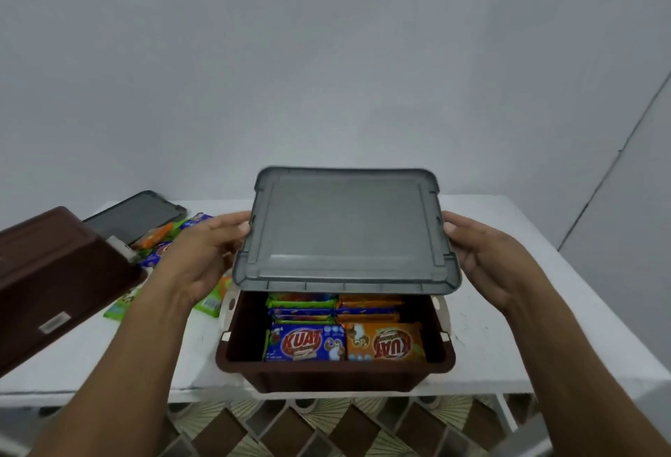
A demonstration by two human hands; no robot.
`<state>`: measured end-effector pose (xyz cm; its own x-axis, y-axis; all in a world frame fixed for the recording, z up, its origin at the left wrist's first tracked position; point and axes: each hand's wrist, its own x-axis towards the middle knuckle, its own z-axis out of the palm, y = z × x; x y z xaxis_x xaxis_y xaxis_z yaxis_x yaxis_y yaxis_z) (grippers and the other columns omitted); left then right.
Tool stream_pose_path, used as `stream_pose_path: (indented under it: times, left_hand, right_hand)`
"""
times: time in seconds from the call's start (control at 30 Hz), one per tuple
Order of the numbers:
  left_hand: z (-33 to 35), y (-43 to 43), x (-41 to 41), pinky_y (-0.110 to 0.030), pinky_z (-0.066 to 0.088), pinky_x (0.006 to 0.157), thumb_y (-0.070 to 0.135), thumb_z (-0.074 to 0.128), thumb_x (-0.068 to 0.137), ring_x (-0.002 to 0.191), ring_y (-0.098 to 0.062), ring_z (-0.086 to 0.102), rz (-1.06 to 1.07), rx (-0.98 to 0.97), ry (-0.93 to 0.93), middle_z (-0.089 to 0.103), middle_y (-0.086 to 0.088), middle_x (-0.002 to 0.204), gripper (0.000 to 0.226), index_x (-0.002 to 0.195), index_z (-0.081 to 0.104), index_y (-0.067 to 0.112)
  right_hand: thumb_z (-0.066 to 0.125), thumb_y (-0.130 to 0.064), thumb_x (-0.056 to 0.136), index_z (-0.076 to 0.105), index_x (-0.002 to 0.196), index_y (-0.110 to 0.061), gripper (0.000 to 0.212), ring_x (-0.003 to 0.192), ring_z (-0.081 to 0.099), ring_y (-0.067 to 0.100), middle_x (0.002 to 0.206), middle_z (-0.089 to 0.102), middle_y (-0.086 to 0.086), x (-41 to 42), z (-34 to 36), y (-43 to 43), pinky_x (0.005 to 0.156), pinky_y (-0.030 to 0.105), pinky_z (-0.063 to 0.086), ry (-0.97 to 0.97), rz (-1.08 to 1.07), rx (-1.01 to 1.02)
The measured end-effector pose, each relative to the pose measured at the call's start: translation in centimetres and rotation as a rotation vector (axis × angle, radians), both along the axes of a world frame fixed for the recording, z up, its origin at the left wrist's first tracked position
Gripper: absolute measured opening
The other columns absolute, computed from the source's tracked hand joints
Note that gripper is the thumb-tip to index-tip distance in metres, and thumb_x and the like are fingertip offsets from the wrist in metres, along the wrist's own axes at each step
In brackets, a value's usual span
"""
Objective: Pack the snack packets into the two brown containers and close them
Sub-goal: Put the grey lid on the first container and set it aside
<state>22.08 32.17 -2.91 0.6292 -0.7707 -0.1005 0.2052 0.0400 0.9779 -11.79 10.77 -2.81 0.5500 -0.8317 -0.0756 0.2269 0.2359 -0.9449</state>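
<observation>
You hold the grey lid (345,231) by its side edges, left grip (203,256) and right grip (486,260) clasping it just above the brown container (334,375) filled with snack packets (345,342), probably to seat it squarely.

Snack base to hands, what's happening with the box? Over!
Left hand, right hand grip grey lid by its sides. Lid above open brown container, packed with snack packets, not seated. Nothing blocks it; loose packets lie at left.
</observation>
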Motion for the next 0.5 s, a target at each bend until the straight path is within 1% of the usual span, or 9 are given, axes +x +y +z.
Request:
stream_pose_path:
  times: [0.07,0.13,0.17,0.23,0.3,0.37,0.43,0.47,0.5]
  left_hand:
    - [0.8,0.1,-0.4,-0.03,0.047,0.074,-0.003,0.065,0.09,0.075,-0.019,0.055,0.085,-0.088,-0.047,0.073,-0.008,0.089,0.024,0.109,0.074,0.009]
    - [1.7,0.3,-0.8,-0.021,0.043,0.055,-0.007,0.066,0.089,0.061,-0.013,0.051,0.134,-0.161,-0.123,0.071,-0.004,0.079,0.025,0.104,0.073,0.011]
    - [1.9,0.5,-1.2,-0.02,0.043,0.052,-0.008,0.065,0.088,0.059,-0.013,0.053,0.139,-0.193,-0.139,0.071,-0.004,0.077,0.025,0.102,0.073,0.011]
    - [2.1,1.2,-1.7,-0.022,0.052,0.057,-0.011,0.063,0.088,0.064,-0.016,0.062,0.146,-0.238,-0.136,0.071,-0.007,0.078,0.022,0.099,0.071,0.007]
    - [1.8,1.9,-1.9,-0.025,0.059,0.067,-0.011,0.058,0.09,0.072,-0.021,0.07,0.155,-0.256,-0.098,0.071,-0.012,0.081,0.017,0.094,0.068,0.002]
    - [1.5,2.7,-1.9,-0.029,0.06,0.073,-0.002,0.065,0.087,0.081,-0.026,0.072,0.104,-0.276,-0.026,0.072,-0.015,0.087,0.008,0.094,0.067,-0.002]
    - [0.8,3.3,-2.0,-0.035,0.059,0.075,0.014,0.082,0.073,0.084,-0.026,0.069,0.07,-0.226,0.004,0.073,-0.015,0.094,0.032,0.097,0.069,-0.003]
    - [0.5,3.5,-2.1,-0.036,0.057,0.074,0.015,0.084,0.07,0.081,-0.025,0.067,0.086,-0.185,0.001,0.073,-0.014,0.094,0.032,0.094,0.07,-0.001]
    - [0.1,3.6,-2.3,-0.035,0.055,0.072,0.011,0.081,0.073,0.076,-0.023,0.066,0.112,-0.152,-0.008,0.073,-0.012,0.09,0.023,0.089,0.069,0.002]
  right_hand:
    - [0.056,0.002,0.096,0.063,0.128,-0.003,0.034,0.116,0.068,0.023,0.122,0.072,0.011,-0.3,0.9,0.5,0.095,0.032,0.056,-0.018,-0.018,-0.075]
    - [0.06,0.002,0.095,0.07,0.121,-0.01,0.031,0.114,0.069,0.021,0.118,0.074,0.004,-0.3,1.4,1.0,0.093,0.033,0.056,0.007,-0.077,-0.183]
    - [0.063,-0.002,0.094,0.072,0.118,-0.015,0.03,0.113,0.069,0.019,0.117,0.075,0.0,-0.4,1.5,1.3,0.091,0.035,0.054,0.045,-0.118,-0.24]
    - [0.069,-0.009,0.092,0.075,0.116,-0.021,0.028,0.107,0.068,0.015,0.114,0.076,-0.006,-0.7,1.6,1.9,0.088,0.035,0.048,0.121,-0.19,-0.32]
    - [0.07,-0.008,0.091,0.077,0.112,-0.019,0.025,0.101,0.069,0.021,0.107,0.077,0.0,-0.9,1.2,2.4,0.087,0.037,0.049,0.112,-0.224,-0.304]
    - [0.07,-0.005,0.088,0.079,0.1,-0.015,0.018,0.099,0.071,0.025,0.102,0.077,0.008,-1.1,1.0,3.4,0.09,0.037,0.053,0.051,-0.195,-0.258]
    - [0.074,-0.013,0.078,0.081,0.092,-0.012,0.016,0.099,0.072,0.025,0.102,0.077,0.011,-1.5,0.8,4.1,0.087,0.034,0.058,-0.022,-0.112,-0.196]
    - [0.073,-0.015,0.078,0.081,0.095,-0.011,0.019,0.099,0.072,0.026,0.104,0.077,0.012,-1.7,0.6,4.4,0.084,0.034,0.059,-0.016,-0.078,-0.168]
    - [0.069,-0.014,0.084,0.079,0.102,-0.009,0.021,0.099,0.072,0.027,0.107,0.076,0.012,-1.9,0.4,4.7,0.081,0.036,0.06,0.009,-0.047,-0.142]
